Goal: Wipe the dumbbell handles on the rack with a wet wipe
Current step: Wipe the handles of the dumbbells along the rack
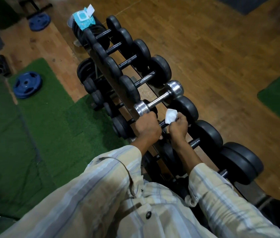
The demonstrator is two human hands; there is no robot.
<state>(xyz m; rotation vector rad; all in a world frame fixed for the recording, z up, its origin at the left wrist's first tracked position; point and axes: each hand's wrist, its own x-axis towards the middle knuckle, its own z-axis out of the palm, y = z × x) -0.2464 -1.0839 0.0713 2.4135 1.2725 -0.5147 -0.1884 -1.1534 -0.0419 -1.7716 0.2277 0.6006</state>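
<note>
Dumbbell handle (163,124), dark, on the rack (127,98) just below the chrome dumbbell (159,98). Right hand (178,127) pinches the white wet wipe (171,115) against it. Left hand (147,127) clenched over the dumbbell's near end. Wipes pack (84,17) at rack's far end.

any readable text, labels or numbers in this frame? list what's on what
None readable.
Wipes pack at the far end of the rack: printing on it, too blurred to read.
Dumbbells: no weight numbers visible on the ends.
Blue plates on the floor: any markings too small to tell.
</note>
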